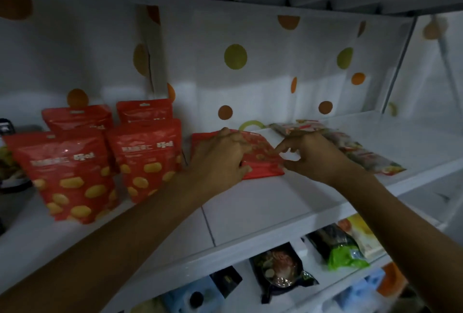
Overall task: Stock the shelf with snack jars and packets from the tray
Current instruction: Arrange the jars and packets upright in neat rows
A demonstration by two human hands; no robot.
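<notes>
The red packet (260, 154) is found on the middle shelf (250, 207), at its centre, tilted back with its lower edge resting on the board. It is held by both hands. The left hand (223, 160) is laid over the packet's left half, with the fingers curled over the upper edge and the thumb set against the lower edge. The right hand (315, 157) is placed at the packet's right side; the edge is pinched between the index fingertip and the thumb, and the remaining fingers are bent clear of it. Yellow oval snack shapes are printed on the exposed face.

To the left, well apart from the held item, a group of matching red packets (147, 157) is stood upright in two rows, front and back. Just beside the right hand, clear packets (350, 147) with red and green contents are laid flat, running towards the shelf's right end. The print on them is too blurred to be read.

The rear of the unit is lined with a white backing (200, 44) marked with orange and green dots. On the lower shelf a dark packet (280, 270) and a green-and-black packet (340, 250) are seen. Lighting is dim throughout.
</notes>
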